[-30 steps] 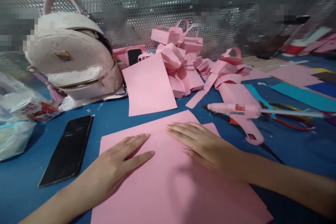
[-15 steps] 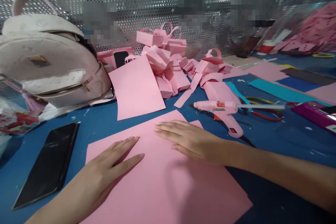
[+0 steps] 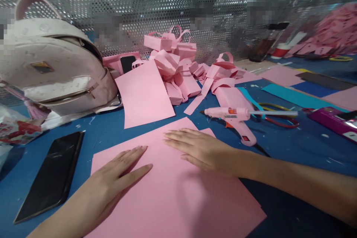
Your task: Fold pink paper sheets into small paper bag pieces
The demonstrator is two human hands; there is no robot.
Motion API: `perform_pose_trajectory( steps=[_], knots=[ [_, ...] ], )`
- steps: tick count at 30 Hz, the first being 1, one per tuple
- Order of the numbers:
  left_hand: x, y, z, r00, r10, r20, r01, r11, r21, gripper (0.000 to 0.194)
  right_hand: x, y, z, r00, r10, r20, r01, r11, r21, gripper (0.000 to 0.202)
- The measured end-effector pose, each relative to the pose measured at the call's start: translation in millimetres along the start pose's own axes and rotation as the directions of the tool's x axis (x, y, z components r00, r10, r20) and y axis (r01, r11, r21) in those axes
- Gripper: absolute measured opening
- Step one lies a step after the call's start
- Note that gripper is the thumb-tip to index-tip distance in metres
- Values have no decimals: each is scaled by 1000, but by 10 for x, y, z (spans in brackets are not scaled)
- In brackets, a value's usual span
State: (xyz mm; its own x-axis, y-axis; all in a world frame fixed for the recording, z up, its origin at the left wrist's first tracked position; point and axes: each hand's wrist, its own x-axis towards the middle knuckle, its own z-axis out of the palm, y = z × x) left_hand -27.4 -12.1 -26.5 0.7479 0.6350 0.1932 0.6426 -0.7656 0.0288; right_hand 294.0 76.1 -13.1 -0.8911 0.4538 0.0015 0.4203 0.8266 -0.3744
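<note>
Left hand (image 3: pixel 111 178) and right hand (image 3: pixel 199 149) on at least two sheets (image 3: pixel 164 197)
Both grips: flat, fully extended, holding nothing. Sheets: on table (image 3: pixel 295 145), between one phone (image 3: pixel 51 174) and one glue gun (image 3: pixel 240 114).

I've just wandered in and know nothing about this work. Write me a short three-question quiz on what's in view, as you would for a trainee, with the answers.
1. What do the left hand and right hand both rest on?
a) the backpack
b) the pink paper
c) the plastic bag

2. True or false: the glue gun lies on the table, held by neither hand.

3. Fill in the gap, from the person's viewpoint: the phone lying flat is to the ____ of the paper under the hands.

Key: 1 b; 2 true; 3 left.
</note>
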Motion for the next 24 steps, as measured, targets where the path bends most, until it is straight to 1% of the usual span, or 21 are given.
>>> perform_pose_trajectory(
  steps=[9, 13, 19, 24],
  knots=[
    [28, -17, -19, 999, -12, 43, 13, 1000, -26, 71, 11, 5, 1, 1000, -6, -3, 6, 1000, -19, 52],
    [35, -6, -49, 999, -5, 53, 8, 998, -57, 70, 15, -7, -3, 1000, 6, -15, -6, 1000, 8, 51],
    [25, 5, -53, 995, -48, 83, 55, 994, -92, 70, 20, 18, 7, 1000, 11, -16, -10, 1000, 27, 51],
    [26, 0, -63, 994, -39, 98, 51, 991, -122, 67, 26, 28, 16, 999, -16, -39, 17, 1000, 24, 51]
  ],
)
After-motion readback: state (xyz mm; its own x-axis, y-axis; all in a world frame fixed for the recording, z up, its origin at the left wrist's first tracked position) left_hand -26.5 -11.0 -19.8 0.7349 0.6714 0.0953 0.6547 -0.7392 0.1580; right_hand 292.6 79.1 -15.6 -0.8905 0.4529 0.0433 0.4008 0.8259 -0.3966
